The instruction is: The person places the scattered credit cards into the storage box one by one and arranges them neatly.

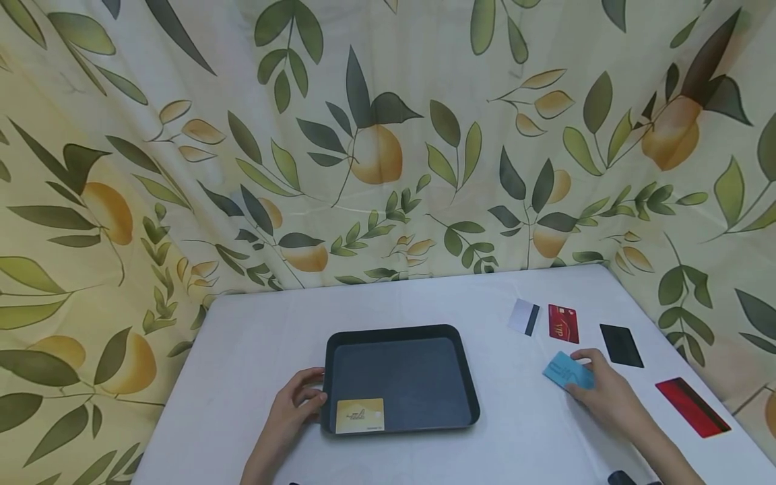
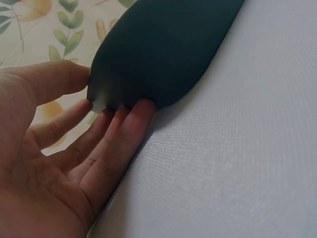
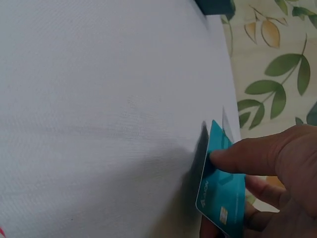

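- Your right hand (image 1: 609, 394) pinches a teal card (image 1: 568, 372), thumb across its face and fingers behind, tilted up on one edge off the white tablecloth (image 1: 533, 431).
- Your left hand (image 1: 295, 407) rests against the left rim of the dark tray (image 1: 467, 377), fingers straight and slightly spread, the tips tucked under its corner in the wrist view.
- A gold card (image 1: 360, 415) lies flat in the tray's near left corner.
- Four more cards lie beyond your right hand: a white striped card (image 1: 524, 316), a red card (image 1: 563, 323), a black card (image 1: 621, 345) and a dark red card (image 1: 692, 407).
- The risk, as judged here: the pinch looks shallow, so the slick teal card could slip out in a quick lift, and the lightly steadied tray could slide.
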{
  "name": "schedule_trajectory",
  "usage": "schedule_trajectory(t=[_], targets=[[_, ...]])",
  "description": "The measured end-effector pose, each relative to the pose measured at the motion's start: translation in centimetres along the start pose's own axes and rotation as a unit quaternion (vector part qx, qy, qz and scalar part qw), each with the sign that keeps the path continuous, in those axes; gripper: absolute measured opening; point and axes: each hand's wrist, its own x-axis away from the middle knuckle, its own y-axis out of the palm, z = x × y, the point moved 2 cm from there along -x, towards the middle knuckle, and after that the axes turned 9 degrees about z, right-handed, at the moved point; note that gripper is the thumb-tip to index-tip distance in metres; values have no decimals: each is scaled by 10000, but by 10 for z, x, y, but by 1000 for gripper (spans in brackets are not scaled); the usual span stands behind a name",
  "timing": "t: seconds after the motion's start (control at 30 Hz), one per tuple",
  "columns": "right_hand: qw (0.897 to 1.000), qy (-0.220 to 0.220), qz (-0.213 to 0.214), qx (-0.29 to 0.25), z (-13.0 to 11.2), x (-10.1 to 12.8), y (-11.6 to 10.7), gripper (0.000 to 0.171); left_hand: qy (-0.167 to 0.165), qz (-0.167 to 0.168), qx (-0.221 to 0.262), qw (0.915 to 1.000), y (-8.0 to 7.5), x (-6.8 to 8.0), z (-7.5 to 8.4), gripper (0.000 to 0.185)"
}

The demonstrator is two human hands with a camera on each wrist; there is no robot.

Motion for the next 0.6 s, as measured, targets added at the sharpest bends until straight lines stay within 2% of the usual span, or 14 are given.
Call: schedule_trajectory(t=[0.4, 0.6], targets=[[9928, -1172, -101, -222, -22, -14, -6, 55, 42, -14, -6, 10000, 0, 2, 1, 55], [9825, -1722, -290, -651, -40, -15, -5, 53, 57, -8, 2, 10000, 1, 2, 1, 55]])
